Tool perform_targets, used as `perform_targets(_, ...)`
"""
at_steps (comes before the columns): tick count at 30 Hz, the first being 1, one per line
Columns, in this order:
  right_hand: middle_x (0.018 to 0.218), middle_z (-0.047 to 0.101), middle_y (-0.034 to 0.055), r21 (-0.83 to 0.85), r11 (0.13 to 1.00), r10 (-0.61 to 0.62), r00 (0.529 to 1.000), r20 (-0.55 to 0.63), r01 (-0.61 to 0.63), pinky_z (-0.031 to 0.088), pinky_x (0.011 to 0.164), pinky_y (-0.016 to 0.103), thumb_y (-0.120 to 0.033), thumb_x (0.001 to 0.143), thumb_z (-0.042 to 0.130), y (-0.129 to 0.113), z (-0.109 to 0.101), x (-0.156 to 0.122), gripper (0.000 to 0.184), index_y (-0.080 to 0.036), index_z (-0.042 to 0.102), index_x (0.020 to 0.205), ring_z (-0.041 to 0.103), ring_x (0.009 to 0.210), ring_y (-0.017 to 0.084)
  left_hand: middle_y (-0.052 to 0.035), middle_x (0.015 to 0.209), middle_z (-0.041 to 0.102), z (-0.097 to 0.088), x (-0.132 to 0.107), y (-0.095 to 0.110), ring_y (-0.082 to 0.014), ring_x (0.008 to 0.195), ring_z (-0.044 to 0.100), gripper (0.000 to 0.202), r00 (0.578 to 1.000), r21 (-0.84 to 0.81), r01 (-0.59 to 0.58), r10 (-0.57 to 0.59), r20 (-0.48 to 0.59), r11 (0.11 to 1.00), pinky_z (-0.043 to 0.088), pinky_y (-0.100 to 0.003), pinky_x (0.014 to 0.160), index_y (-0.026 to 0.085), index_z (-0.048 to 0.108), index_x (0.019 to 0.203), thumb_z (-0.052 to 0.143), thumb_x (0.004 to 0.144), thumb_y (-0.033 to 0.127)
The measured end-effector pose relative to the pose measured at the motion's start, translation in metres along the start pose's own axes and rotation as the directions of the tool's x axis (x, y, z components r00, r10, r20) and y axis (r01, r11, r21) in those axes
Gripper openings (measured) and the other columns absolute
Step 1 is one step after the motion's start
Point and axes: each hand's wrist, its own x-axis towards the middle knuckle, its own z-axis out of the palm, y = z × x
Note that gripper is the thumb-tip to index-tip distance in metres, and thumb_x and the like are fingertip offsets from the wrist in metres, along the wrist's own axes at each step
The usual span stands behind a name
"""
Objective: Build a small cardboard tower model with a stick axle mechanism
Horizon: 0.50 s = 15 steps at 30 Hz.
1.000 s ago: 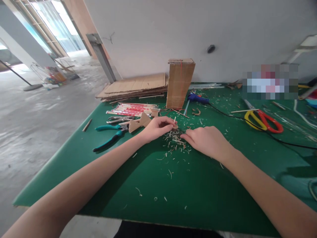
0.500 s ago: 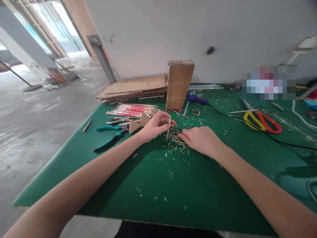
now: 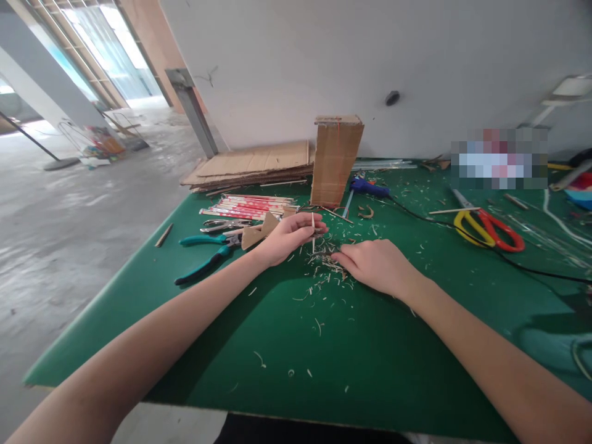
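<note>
Pinched between thumb and fingers of my left hand [image 3: 293, 237] is a short, pale wooden stick [image 3: 313, 223], held nearly upright with a narrow tip on top. My right hand [image 3: 374, 262] is closed, thumb forward, around a small knife [image 3: 322, 253]; only a thin dark bit of blade shows, pointing left toward the stick's lower end. The grip hides the handle. Curled wood shavings [image 3: 330, 264] are heaped under both hands and scattered over the green tabletop [image 3: 277, 327].
Left of my hands lie teal-handled pliers [image 3: 206, 259], a cardboard bow-shaped piece [image 3: 259, 233] and red-white wrapped sticks [image 3: 250, 206]. Behind stand an upright cardboard piece [image 3: 337, 163] and stacked cardboard [image 3: 254, 161]. A blue glue gun [image 3: 370, 187] and scissors [image 3: 502, 231] are to the right, with a cable crossing.
The stick in my left hand has shifted slightly left, and the left fingers have opened out a little. The knife has moved slightly left and down. Other things stay put.
</note>
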Motion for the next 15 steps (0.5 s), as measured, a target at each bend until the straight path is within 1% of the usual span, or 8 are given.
perform_targets(4,0.064,0.065,0.0042,0.044,0.996,0.080,0.996,-0.028,-0.079,0.017,0.046,0.027,-0.048,0.095,0.025,-0.0005,-0.0003,0.0023,0.052,-0.020,0.062,0.073,0.056,0.053,0.015,-0.0116,0.099,0.067,0.0024,-0.0015,0.0035,-0.0208,0.102,0.062,0.019,1.000,-0.041,0.025,-0.025,0.004,0.999,0.039,-0.044,0.101,0.010,0.060,0.100,0.054,0.083,0.014)
perform_targets(10,0.062,0.064,0.0029,0.156,0.984,0.095,0.993,-0.067,-0.084,0.019,0.047,0.027,-0.047,0.095,0.026,-0.0042,0.0015,0.0057,0.049,-0.020,0.060,0.073,0.053,0.053,0.013,-0.0123,0.100,0.068,-0.0007,0.0014,0.0061,-0.0215,0.101,0.063,0.012,0.995,-0.157,0.083,-0.073,0.065,0.984,0.040,-0.043,0.100,0.012,0.057,0.095,0.051,0.085,0.016)
perform_targets(12,0.063,0.064,0.0030,0.183,0.981,0.083,0.994,-0.069,-0.069,0.019,0.048,0.027,-0.046,0.095,0.026,-0.0052,0.0027,0.0046,0.048,-0.020,0.060,0.072,0.053,0.054,0.013,-0.0124,0.101,0.068,-0.0021,0.0020,0.0070,-0.0215,0.103,0.063,0.011,0.994,-0.187,0.096,-0.082,0.078,0.978,0.040,-0.043,0.101,0.012,0.057,0.093,0.050,0.086,0.015)
perform_targets(15,0.062,0.064,0.0024,0.179,0.984,-0.003,0.998,-0.062,0.014,0.019,0.049,0.027,-0.046,0.095,0.027,-0.0059,0.0045,0.0015,0.049,-0.020,0.058,0.068,0.053,0.054,0.013,-0.0129,0.100,0.068,-0.0028,0.0017,0.0083,-0.0222,0.103,0.063,0.010,0.994,-0.233,0.106,-0.095,0.062,0.967,0.039,-0.045,0.102,0.012,0.057,0.091,0.049,0.086,0.016)
